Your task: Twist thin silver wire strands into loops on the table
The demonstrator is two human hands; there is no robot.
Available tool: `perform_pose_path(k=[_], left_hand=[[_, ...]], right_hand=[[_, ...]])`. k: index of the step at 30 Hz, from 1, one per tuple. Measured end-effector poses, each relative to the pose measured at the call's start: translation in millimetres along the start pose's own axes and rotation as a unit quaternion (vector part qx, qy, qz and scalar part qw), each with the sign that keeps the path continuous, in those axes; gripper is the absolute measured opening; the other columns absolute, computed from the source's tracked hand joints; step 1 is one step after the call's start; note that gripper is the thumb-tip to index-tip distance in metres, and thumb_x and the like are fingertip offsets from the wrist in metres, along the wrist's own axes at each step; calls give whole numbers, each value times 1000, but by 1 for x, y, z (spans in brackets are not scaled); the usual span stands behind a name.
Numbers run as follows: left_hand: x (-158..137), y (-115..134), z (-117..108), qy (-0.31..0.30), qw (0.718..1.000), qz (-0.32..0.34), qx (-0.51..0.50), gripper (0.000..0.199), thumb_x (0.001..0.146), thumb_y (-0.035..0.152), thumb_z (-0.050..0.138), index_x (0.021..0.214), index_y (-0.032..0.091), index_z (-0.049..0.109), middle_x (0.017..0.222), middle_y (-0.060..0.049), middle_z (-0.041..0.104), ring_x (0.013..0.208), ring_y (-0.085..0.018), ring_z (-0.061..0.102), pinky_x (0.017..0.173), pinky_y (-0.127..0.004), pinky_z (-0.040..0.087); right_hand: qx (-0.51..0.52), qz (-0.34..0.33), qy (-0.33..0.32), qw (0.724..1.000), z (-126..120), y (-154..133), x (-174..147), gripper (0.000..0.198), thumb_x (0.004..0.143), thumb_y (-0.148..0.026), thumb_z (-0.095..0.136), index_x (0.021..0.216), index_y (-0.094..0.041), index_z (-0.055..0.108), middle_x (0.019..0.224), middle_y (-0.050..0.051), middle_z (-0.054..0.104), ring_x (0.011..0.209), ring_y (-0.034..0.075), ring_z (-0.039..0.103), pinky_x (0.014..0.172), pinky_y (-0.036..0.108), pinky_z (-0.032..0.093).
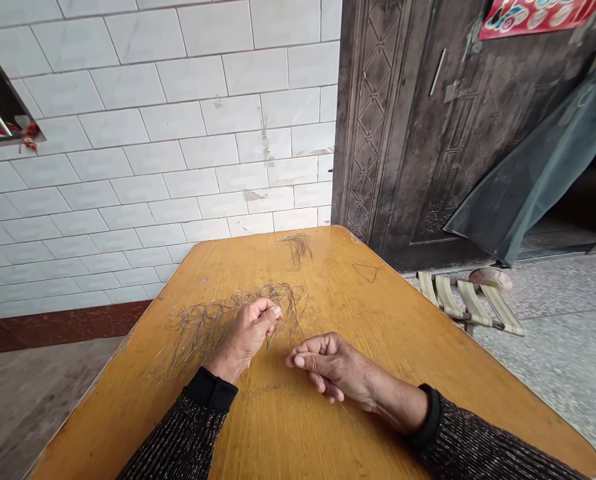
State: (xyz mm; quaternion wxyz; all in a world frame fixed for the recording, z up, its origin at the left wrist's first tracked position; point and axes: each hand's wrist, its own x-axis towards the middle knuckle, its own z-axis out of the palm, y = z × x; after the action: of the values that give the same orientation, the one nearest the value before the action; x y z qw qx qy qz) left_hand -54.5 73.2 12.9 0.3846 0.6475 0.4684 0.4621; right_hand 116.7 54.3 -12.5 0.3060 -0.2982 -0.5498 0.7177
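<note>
Over the wooden table, my left hand (251, 333) is closed in a pinch, thumb against forefinger. Right beside and behind it lies a row of thin looped wires (208, 313), their tails fanning toward me. My right hand (335, 367) is also pinched shut, slightly lower and to the right. A thin wire (348, 412) trails out below its fingers. Whether that same wire reaches my left fingertips is too fine to make out. Both hands are a little apart, not touching each other.
The yellow-brown table (403, 373) meets a white tiled wall (178, 153). A small bunch of wires (298, 247) lies near its far edge, with a single bent wire (367, 272) to the right. A dark carved door (428, 133) and a strapped folding stool (468, 300) stand on the right.
</note>
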Motion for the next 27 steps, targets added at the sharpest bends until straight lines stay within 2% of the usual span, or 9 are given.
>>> perform_pose_path(k=[9, 15, 18, 21, 24, 27], left_hand=[[3, -5, -4, 34, 999, 1, -9, 30, 75, 44, 48, 62, 17, 44, 52, 6, 35, 49, -9, 32, 49, -21, 25], [5, -5, -9, 44, 999, 4, -18, 29, 76, 41, 48, 61, 18, 41, 51, 6, 35, 48, -9, 32, 49, -21, 25], [3, -3, -9, -4, 1000, 2, -5, 28, 78, 39, 47, 62, 17, 44, 50, 6, 37, 49, -8, 33, 51, -21, 27], [-2, 1, -1, -92, 995, -4, 27, 28, 79, 38, 48, 63, 16, 49, 50, 5, 41, 49, -8, 36, 51, -22, 29], [-7, 4, 11, -152, 986, -13, 68, 30, 79, 39, 48, 63, 15, 51, 52, 5, 41, 49, -9, 36, 49, -22, 27], [-10, 6, 17, -152, 984, -9, 89, 34, 81, 41, 46, 60, 15, 50, 54, 4, 42, 51, -9, 38, 49, -22, 28]], right_hand=[[45, 10, -27, 999, 2, 1, 0, 37, 63, -39, 70, 86, -10, 63, 42, -7, 55, 23, 1, 37, 29, 14, 35], [1, 34, -39, 999, 1, 2, -1, 40, 60, -43, 71, 83, -12, 60, 42, -6, 55, 24, 4, 41, 27, 14, 30], [-78, -10, -49, 996, -4, -3, -1, 37, 70, -48, 61, 70, -11, 60, 48, -3, 59, 25, 2, 39, 28, 14, 26], [-129, -82, -7, 988, -10, -8, 0, 45, 79, -52, 47, 65, -11, 60, 57, -1, 62, 27, 0, 37, 30, 15, 26], [-106, -72, 29, 991, -13, -8, 5, 37, 71, -47, 60, 63, -11, 58, 55, -2, 60, 28, 0, 38, 30, 15, 24], [-66, -37, 55, 996, -14, -6, 9, 32, 60, -41, 70, 61, -11, 57, 49, -4, 57, 28, 1, 39, 30, 15, 24]])
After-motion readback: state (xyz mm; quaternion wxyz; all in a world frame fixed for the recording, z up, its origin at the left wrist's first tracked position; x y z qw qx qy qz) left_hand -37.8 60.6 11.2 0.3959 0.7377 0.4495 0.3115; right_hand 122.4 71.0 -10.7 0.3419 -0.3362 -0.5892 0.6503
